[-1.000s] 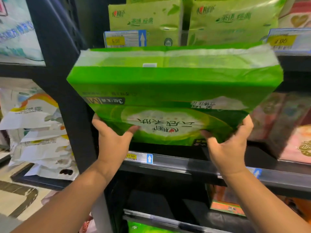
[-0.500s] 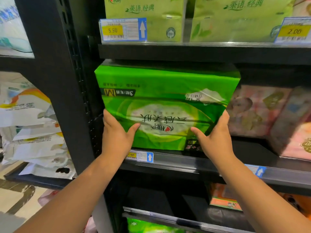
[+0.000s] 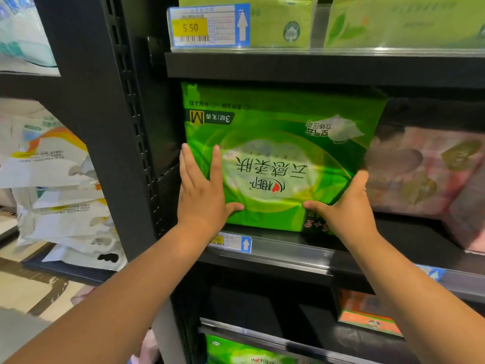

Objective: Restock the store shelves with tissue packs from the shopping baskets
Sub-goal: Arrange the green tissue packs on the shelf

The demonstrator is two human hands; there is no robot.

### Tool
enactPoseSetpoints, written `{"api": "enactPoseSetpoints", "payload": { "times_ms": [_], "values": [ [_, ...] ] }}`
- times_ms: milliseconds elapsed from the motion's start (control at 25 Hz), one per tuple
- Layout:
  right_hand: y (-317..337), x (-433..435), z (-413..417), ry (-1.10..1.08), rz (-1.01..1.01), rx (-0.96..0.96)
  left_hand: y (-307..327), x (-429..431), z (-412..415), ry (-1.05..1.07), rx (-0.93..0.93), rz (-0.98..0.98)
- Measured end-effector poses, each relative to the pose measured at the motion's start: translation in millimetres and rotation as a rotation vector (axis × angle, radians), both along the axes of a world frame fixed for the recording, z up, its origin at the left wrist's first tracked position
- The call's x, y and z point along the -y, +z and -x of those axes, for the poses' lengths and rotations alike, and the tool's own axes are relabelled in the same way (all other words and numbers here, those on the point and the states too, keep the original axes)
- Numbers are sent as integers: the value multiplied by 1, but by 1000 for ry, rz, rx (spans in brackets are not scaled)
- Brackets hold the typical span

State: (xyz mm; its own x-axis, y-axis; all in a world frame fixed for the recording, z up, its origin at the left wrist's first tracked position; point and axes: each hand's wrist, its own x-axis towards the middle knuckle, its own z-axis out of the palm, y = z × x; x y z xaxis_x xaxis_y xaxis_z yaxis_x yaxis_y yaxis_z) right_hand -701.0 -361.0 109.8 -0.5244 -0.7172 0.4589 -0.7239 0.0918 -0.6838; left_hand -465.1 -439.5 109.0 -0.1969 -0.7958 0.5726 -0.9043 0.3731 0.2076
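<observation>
A bright green tissue pack [image 3: 275,143] stands upside down on the black middle shelf [image 3: 288,252], pushed in under the shelf above. My left hand [image 3: 202,195] presses flat on the pack's front left, fingers straight and thumb along the bottom edge. At the lower right corner my right hand [image 3: 346,208] holds the pack, with the thumb on the front and the fingers hidden round its right side. No shopping basket is in view.
Pink packs [image 3: 420,169] fill the same shelf to the right. Pale green packs [image 3: 278,22] and a 5.50 price label [image 3: 207,26] sit above. A black upright post [image 3: 105,127] borders the left; white bags [image 3: 52,179] lie beyond it. Below are another green pack [image 3: 236,350] and an orange pack [image 3: 367,313].
The green pack went from held tilted in front of the shelves to standing deep on the middle shelf. My left hand shifted from gripping its edge to pressing flat on its front.
</observation>
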Motion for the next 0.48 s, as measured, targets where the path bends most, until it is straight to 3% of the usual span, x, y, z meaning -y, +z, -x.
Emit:
{"api": "enactPoseSetpoints", "payload": {
  "times_ms": [360, 480],
  "values": [
    [1, 1, -2, -31, -75, -66, -2, 8, 0, 109, 140, 116],
    [1, -9, -2, 5, -34, -68, 2, 4, -1, 35, 154, 240]
  ]
}}
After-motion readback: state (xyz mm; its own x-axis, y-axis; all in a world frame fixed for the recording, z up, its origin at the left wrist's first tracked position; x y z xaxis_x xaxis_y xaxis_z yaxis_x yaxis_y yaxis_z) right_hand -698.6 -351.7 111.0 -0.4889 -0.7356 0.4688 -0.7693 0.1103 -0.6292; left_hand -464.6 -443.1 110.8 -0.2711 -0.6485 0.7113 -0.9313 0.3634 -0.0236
